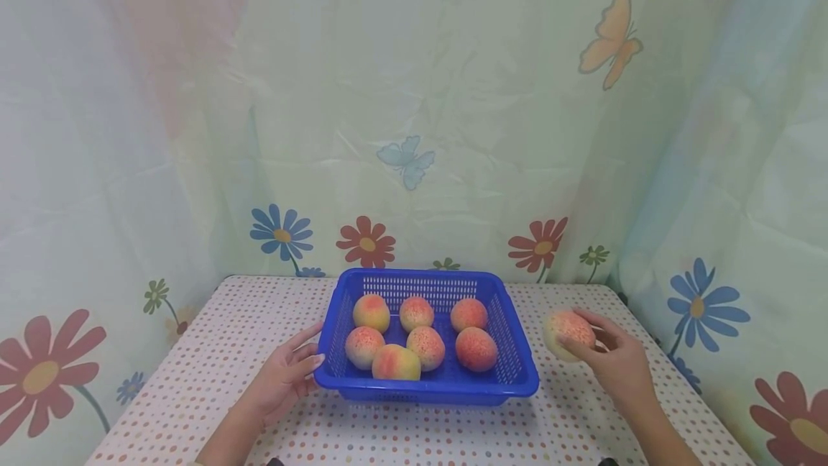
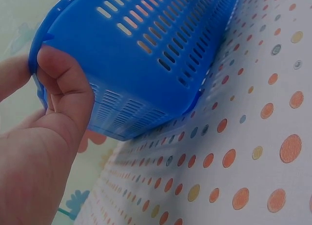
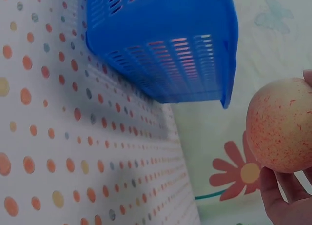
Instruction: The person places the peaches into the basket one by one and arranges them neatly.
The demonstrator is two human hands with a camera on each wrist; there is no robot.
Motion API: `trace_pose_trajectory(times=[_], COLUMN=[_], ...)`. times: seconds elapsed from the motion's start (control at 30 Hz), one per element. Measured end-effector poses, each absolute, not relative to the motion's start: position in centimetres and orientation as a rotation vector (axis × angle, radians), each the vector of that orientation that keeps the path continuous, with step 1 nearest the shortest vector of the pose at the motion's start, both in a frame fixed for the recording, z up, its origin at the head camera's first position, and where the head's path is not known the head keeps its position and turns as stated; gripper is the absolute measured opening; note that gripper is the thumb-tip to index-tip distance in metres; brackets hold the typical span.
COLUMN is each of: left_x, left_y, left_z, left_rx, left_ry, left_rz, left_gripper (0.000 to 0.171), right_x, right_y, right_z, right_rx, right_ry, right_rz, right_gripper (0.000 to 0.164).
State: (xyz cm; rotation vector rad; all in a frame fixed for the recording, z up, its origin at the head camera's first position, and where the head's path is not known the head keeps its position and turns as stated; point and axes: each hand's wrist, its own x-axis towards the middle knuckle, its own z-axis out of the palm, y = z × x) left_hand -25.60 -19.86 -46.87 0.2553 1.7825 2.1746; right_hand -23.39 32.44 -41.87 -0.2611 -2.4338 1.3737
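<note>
A blue plastic basket (image 1: 440, 395) with slotted walls stands on the table, and several red-and-yellow peaches (image 1: 397, 363) lie inside it. At the basket's left end, my left hand (image 1: 284, 380) grips the rim; the left wrist view shows the thumb (image 2: 66, 69) bent against the rim's edge. To the right of the basket, my right hand (image 1: 614, 358) holds one speckled pink-and-cream peach (image 1: 568, 335) between thumb and fingers. In the right wrist view this peach (image 3: 282, 125) is apart from the basket (image 3: 161, 44), and part of the hand is cut off.
A white cloth with coloured dots covers the table (image 1: 194, 394). Behind and on both sides hangs a pale curtain (image 1: 453, 92) printed with flowers and butterflies, close to the table's back edge.
</note>
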Motion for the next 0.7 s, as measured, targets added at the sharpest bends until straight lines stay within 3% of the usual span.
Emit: trace_pose_trajectory(times=[0.7], left_x=[-25.6], left_y=[-19.8], left_z=[-46.7], left_rx=[0.242], left_ry=[1.810], left_rz=[2.159], left_gripper=[0.074], right_x=[-23.3], right_y=[28.3], right_z=[-39.8], right_rx=[0.108], right_ry=[-2.505], right_rz=[1.432], right_gripper=[0.062])
